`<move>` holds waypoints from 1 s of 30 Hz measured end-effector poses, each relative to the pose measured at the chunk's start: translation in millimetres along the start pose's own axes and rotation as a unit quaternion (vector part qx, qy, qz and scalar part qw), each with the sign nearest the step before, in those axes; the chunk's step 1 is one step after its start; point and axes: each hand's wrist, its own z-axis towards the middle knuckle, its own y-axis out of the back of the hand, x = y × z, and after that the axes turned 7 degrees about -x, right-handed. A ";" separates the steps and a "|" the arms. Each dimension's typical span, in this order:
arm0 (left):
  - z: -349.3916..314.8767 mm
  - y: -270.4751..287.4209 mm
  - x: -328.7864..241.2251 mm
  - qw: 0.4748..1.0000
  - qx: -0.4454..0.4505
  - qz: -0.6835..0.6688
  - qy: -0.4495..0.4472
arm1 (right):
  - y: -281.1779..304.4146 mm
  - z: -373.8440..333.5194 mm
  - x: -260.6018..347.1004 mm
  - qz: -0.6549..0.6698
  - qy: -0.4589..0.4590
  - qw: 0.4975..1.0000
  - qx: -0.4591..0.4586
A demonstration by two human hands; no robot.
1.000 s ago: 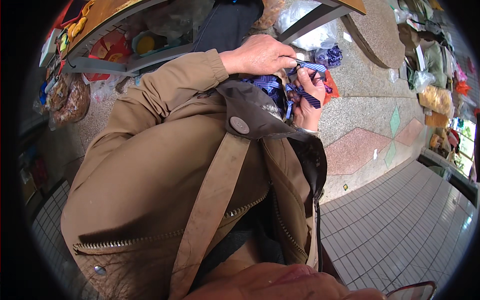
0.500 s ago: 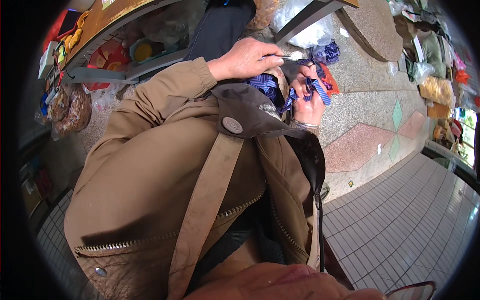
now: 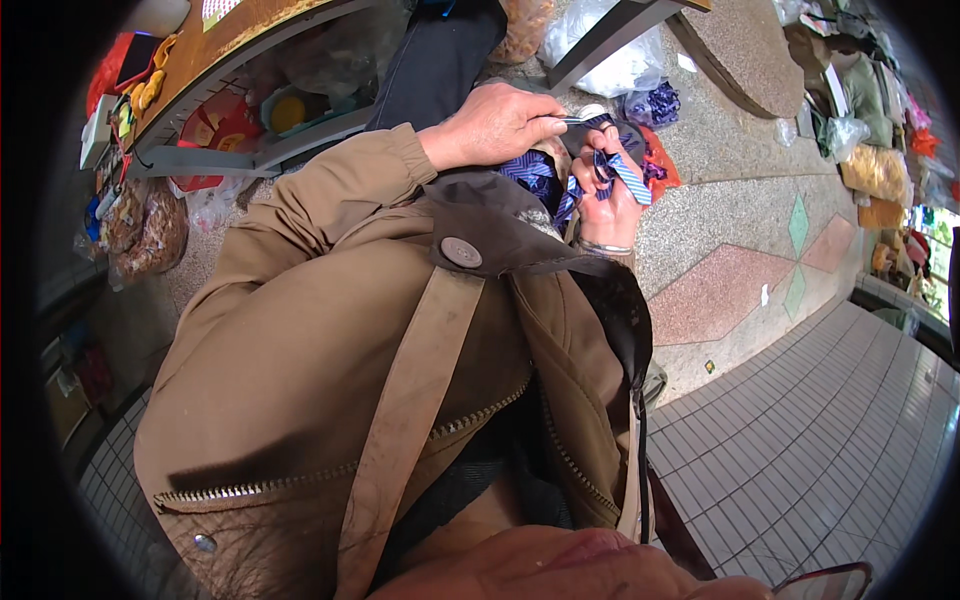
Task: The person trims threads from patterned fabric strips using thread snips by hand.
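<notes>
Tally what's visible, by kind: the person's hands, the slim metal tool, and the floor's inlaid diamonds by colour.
Left hand and right hand: 2
Slim metal tool: 1
Pink diamonds: 2
Green diamonds: 2
Total: 7

Speckled floor (image 3: 740, 215) with pink and green inlays (image 3: 720, 295), white plastic bag (image 3: 605, 50), dark purple bundle (image 3: 655, 103) on it

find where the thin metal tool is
In the head view's upper middle, the thin metal tool is held by the left hand, above and left of the right hand.
</notes>
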 end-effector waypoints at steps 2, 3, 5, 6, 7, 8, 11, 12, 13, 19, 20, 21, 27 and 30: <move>-2.6 0.9 1.5 1.000 -0.006 0.004 0.005 | 2.6 3.2 -3.2 -0.007 -0.002 1.000 0.003; -1.8 0.9 1.0 1.000 -0.005 0.003 -0.001 | 2.7 2.8 -2.5 -0.007 0.000 1.000 0.002; -0.7 1.2 0.4 1.000 -0.003 0.001 -0.007 | 2.6 2.0 -1.1 0.003 -0.003 1.000 0.013; -0.7 1.2 1.0 1.000 -0.002 -0.001 -0.005 | 2.6 2.3 -1.2 0.003 -0.003 1.000 0.013; -0.8 1.2 1.4 1.000 -0.002 -0.003 -0.004 | 2.2 2.3 -1.2 0.003 -0.003 1.000 0.008; -1.0 1.1 1.9 1.000 -0.002 -0.003 -0.003 | 2.1 2.5 -1.3 0.004 -0.003 1.000 0.004; -0.6 1.8 2.2 1.000 0.003 -0.003 0.003 | 4.6 3.5 -0.8 0.014 -0.001 1.000 0.007; -0.3 2.9 1.6 1.000 0.006 -0.005 0.015 | 4.3 3.4 -0.9 0.014 -0.001 1.000 0.007; -0.1 3.4 1.3 1.000 0.008 -0.007 0.026 | 3.7 3.2 -0.7 0.015 0.005 1.000 0.001; -0.9 1.1 0.3 1.000 -0.005 0.013 0.019 | 1.4 1.7 -0.8 0.016 0.008 1.000 -0.006; -0.7 0.4 0.3 1.000 -0.004 0.013 0.019 | 1.7 1.9 -1.1 0.015 0.006 1.000 -0.003; -0.8 -0.4 0.7 1.000 -0.002 0.015 0.019 | 1.6 2.0 -1.7 0.016 0.005 1.000 -0.003; -0.8 -1.1 2.2 1.000 0.003 0.006 0.021 | -0.6 1.7 -3.9 -0.002 0.015 1.000 -0.015; -2.4 -0.9 4.0 1.000 0.000 0.004 0.020 | 1.0 3.6 -5.2 0.000 0.013 1.000 -0.013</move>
